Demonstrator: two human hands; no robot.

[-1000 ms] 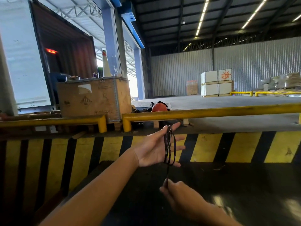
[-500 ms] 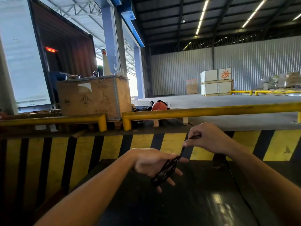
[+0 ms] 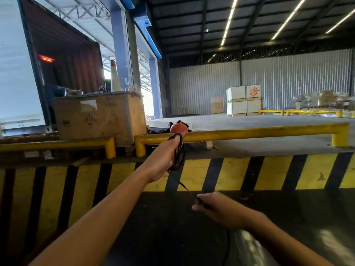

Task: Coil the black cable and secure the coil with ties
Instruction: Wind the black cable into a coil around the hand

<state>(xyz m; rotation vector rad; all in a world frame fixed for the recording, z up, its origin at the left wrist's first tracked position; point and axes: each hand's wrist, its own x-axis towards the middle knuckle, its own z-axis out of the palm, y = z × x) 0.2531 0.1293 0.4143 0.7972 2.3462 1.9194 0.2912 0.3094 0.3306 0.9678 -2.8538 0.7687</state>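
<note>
Several turns of thin black cable (image 3: 179, 155) wound round the left grip (image 3: 163, 160), fingers stretched up and fairly straight inside the coil. From the coil's lower end, one taut strand down and rightward to the right grip (image 3: 217, 210), pinched there between curled fingers, blurred. Beyond the left grip, long yellow tubular rail (image 3: 249, 132); below both grips, dark glossy worktop (image 3: 172, 237).

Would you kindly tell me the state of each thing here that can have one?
cable, partly coiled round the left hand, one strand taut to the right hand
left hand, raised, fingers straight
right hand, low, pinching the cable
crate, closed
</note>
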